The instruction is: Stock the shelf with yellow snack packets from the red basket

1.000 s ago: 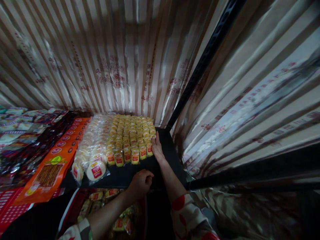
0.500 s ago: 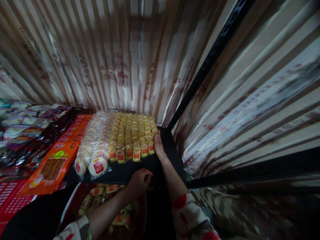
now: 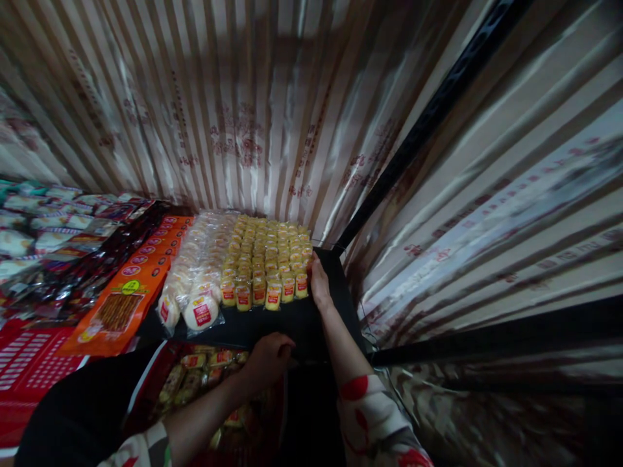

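My right hand (image 3: 319, 283) lies with its fingers stretched out along the right side of a block of small yellow wrapped cakes (image 3: 267, 264), touching the end row. These cakes stand in tight rows on a black shelf (image 3: 243, 327). Loosely fisted, my left hand (image 3: 267, 358) rests at the shelf's front edge, and I see nothing in its curled fingers. Beside the yellow cakes sit rows of round white cakes in clear wrappers (image 3: 203, 310). Below my left forearm, a red basket (image 3: 146, 383) holds several wrapped cakes (image 3: 192, 373), partly hidden by that arm.
Orange snack packets (image 3: 131, 285) and dark glossy packets (image 3: 97, 253) lie to the left, with a red plastic basket (image 3: 34, 350) in front of them. Pleated printed cloth (image 3: 263, 117) hangs behind the shelf. A black metal post (image 3: 413, 149) rises at its right corner.
The view has shifted a little left, so the shelf goods appear farther right. My right hand stays against the yellow cakes, and my left hand stays closed near the shelf edge.
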{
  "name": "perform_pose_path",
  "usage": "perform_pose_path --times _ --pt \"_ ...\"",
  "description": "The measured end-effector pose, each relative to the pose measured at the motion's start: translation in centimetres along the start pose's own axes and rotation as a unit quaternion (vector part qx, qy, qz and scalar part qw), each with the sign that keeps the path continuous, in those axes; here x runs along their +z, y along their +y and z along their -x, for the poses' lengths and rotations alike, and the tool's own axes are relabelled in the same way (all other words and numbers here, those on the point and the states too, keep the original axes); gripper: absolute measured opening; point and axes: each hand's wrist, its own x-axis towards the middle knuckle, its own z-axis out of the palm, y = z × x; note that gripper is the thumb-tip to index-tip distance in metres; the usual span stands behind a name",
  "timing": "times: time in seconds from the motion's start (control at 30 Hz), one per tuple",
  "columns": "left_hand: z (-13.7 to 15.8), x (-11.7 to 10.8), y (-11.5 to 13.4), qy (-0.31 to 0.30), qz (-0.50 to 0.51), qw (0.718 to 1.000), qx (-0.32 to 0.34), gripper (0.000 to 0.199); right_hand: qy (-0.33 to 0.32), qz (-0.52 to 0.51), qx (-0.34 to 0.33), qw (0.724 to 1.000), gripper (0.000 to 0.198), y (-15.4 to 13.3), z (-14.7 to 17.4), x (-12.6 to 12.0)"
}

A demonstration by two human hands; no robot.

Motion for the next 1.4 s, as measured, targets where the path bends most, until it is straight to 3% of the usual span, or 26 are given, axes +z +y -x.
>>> perform_pose_path --times 0.43,0.6,0.73,0.83,0.97,1.3,1.4 --pt "1.0 0.4 -0.1 -0.028 -0.001 0.999 -0.021 0.029 0.008 0.059 0.055 0.997 0.078 0.8 0.3 0.3" --pt "1.3 0.1 -0.1 -0.025 -0.009 0.999 -0.019 0.030 0.059 0.080 0.042 0.994 0.069 0.8 1.3 0.0" --pt "1.6 -0.2 -0.1 -0.029 -0.004 0.999 -0.026 0.032 0.138 0.179 0.019 0.974 0.054 1.1 2.6 -0.5" --pt "2.0 -0.1 -0.2 -0.035 -0.003 0.999 -0.038 0.032 0.130 0.255 0.027 0.958 0.042 1.2 3.3 -0.8" --pt "2.5 0.3 -0.3 -0.042 -0.004 0.998 -0.057 0.032 0.117 0.269 0.041 0.955 0.035 0.9 3.4 -0.9" --pt "2.7 0.4 -0.5 -0.050 0.010 0.997 -0.066 0.032 0.129 0.291 0.042 0.947 0.030 0.5 2.2 -0.5" --pt "2.9 0.3 -0.5 -0.060 0.007 0.995 -0.073 0.032 0.137 0.291 0.025 0.946 0.039 0.3 1.9 -0.5"
